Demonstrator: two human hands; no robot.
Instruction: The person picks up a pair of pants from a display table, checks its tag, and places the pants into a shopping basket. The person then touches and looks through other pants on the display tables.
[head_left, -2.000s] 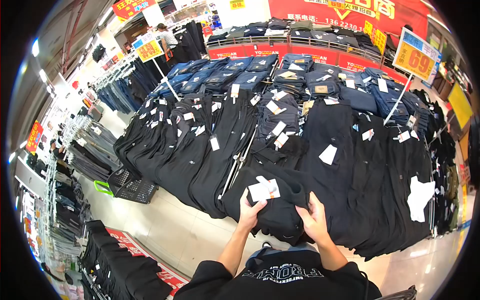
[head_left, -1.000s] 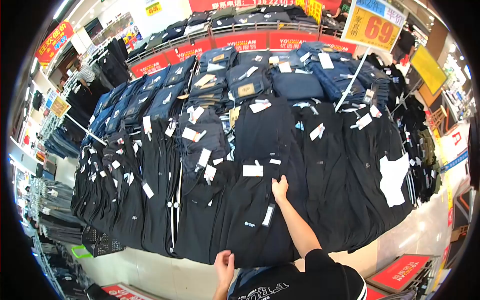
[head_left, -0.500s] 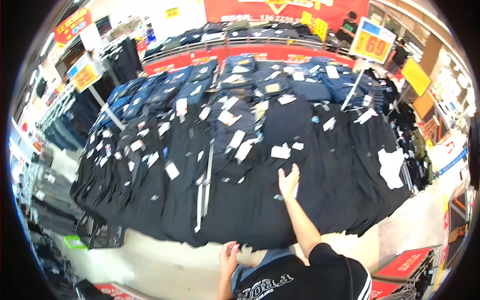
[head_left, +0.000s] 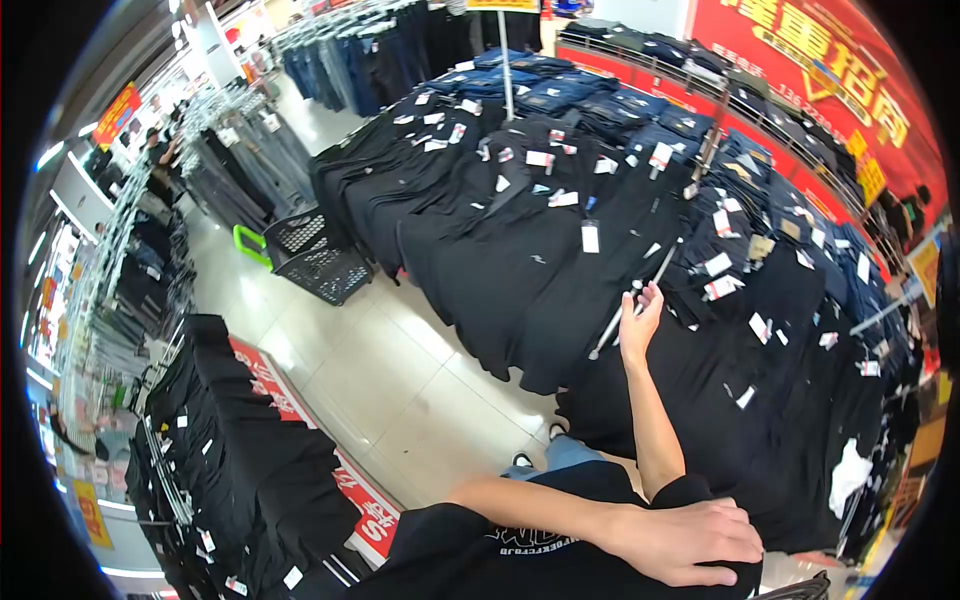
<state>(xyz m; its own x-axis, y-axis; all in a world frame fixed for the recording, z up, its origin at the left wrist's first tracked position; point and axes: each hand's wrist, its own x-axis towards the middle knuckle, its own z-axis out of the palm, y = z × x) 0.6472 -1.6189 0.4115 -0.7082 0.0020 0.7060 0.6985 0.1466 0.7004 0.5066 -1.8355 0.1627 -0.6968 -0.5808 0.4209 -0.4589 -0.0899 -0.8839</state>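
Observation:
My right hand [head_left: 641,322] is raised over the display table, its thumb and fingers apart and holding nothing that I can see. It is nearest to a pale metal divider rod [head_left: 607,336] between piles of black trousers [head_left: 500,270], many with white tags. Whether the fingertips touch the rod I cannot tell. My left arm crosses my body. My left hand [head_left: 700,541] lies with fingers stretched out on the black sleeve [head_left: 690,490] of my right upper arm.
A black shopping basket [head_left: 318,255] with a green handle stands by the table's left end. A rack of black clothes [head_left: 260,450] with red signs is behind, at lower left. Folded blue jeans [head_left: 560,95] fill the table's back. A white cloth [head_left: 850,475] lies at far right.
The view has swung left, bringing the basket and clothes rack closer to the middle. My left hand has moved across onto my right sleeve. My right hand is now beside the divider rod.

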